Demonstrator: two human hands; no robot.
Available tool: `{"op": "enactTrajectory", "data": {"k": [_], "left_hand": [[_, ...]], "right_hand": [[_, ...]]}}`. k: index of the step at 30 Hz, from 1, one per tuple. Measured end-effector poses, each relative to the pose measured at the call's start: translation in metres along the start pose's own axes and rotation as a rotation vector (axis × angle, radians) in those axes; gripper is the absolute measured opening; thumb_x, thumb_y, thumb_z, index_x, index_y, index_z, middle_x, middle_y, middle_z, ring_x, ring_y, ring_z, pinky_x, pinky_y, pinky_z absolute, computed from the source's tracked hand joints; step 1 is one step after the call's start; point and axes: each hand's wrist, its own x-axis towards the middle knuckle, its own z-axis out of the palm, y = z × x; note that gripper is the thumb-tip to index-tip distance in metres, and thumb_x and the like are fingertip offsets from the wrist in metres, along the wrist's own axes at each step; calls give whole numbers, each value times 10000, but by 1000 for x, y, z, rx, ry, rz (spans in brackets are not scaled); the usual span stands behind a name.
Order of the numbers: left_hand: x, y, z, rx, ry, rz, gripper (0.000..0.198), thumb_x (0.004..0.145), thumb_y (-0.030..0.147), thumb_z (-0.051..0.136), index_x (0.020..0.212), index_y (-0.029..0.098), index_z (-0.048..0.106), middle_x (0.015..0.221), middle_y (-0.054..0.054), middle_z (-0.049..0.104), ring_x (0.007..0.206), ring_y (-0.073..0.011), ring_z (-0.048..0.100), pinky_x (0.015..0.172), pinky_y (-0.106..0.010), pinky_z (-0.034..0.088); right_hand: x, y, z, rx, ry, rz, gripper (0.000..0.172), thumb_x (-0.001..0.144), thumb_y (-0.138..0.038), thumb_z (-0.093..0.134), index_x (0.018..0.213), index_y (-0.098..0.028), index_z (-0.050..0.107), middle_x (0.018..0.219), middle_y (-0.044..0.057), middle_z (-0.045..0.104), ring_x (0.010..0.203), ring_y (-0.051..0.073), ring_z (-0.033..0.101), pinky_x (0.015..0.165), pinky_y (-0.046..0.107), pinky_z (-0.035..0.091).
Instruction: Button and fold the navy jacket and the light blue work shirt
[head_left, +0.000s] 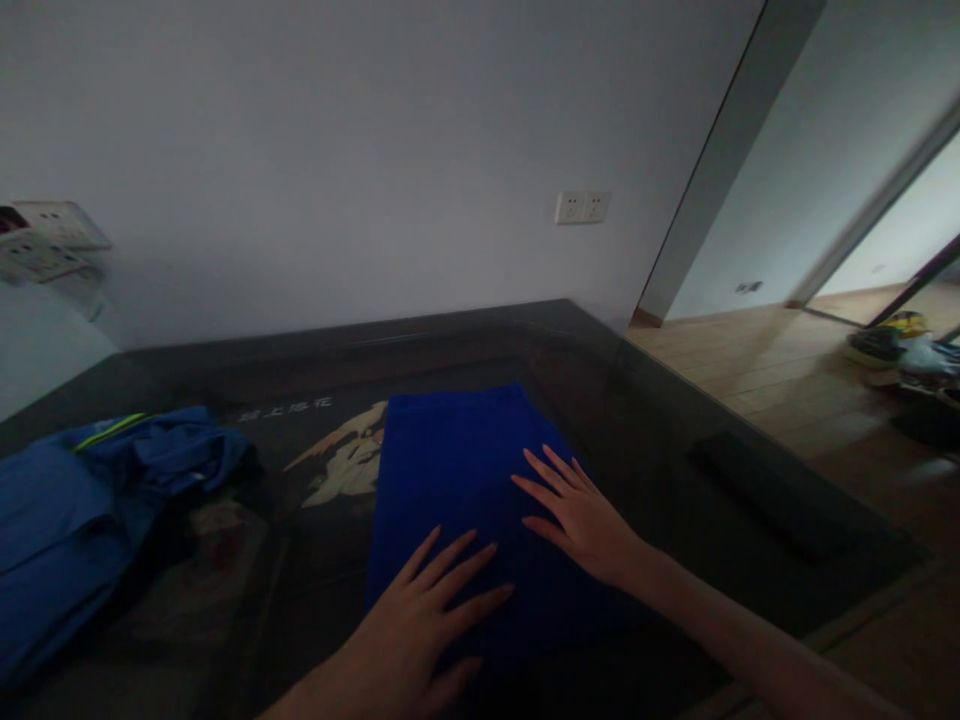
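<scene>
A bright blue cloth (457, 450), folded into a rough rectangle, lies flat on the dark glossy table (630, 430). My left hand (420, 620) is over its near left part, fingers spread and nothing held. Farther up, at the cloth's right edge, my right hand (577, 515) rests with its fingers stretched out, also holding nothing. Both hands look to be on or just above the fabric; exact contact cannot be told. The near end of the cloth fades into shadow between my arms.
A crumpled blue garment (90, 500) with a yellow-green stripe lies at the table's left. On the right is a dark flat oblong object (765, 495). Behind the table stands a white wall with sockets (583, 207). Assorted items (907, 345) sit on the floor at far right.
</scene>
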Motion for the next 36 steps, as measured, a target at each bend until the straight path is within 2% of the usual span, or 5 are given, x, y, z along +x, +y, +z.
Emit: {"op": "enactTrajectory", "data": {"k": [6, 14, 20, 27, 36], "left_hand": [[0, -5, 3, -9, -17, -3, 671, 871, 394, 531, 1451, 426, 193, 1554, 15, 172, 1406, -321, 205, 1103, -621, 177], [-6, -7, 2, -47, -1, -3, 684, 847, 356, 563, 1445, 418, 237, 1544, -1, 218, 1396, -333, 237, 1096, -628, 197], [5, 10, -8, -117, 102, -100, 605, 862, 303, 556, 1422, 356, 331, 1508, -24, 329, 1390, -285, 275, 1113, -580, 246], [42, 21, 19, -42, 105, -67, 729, 820, 365, 596, 1460, 218, 278, 1528, -87, 265, 1417, -307, 177, 1137, -580, 168], [46, 12, 37, -2, 54, -81, 865, 777, 417, 622, 1490, 240, 166, 1550, -67, 172, 1425, -304, 133, 1142, -576, 140]], "right_hand": [[-11, 18, 13, -29, -54, 0, 538, 941, -529, 356, 1449, -374, 271, 1537, 4, 246, 1410, 245, 209, 1125, 558, 193], [-10, 18, 12, -30, -20, -5, 539, 937, -517, 378, 1443, -350, 299, 1529, 22, 264, 1411, 244, 207, 1128, 570, 171], [-16, 7, -5, 13, 30, -17, 526, 922, -500, 434, 1416, -328, 372, 1528, 24, 270, 1420, 264, 167, 1123, 576, 185], [-40, -7, 0, 26, -57, -63, 502, 950, -430, 408, 1437, -353, 312, 1526, -1, 273, 1408, 243, 217, 1123, 527, 249], [-41, -1, 9, 24, -72, -64, 517, 945, -430, 415, 1441, -397, 271, 1523, -31, 270, 1398, 247, 246, 1111, 532, 280]]}}
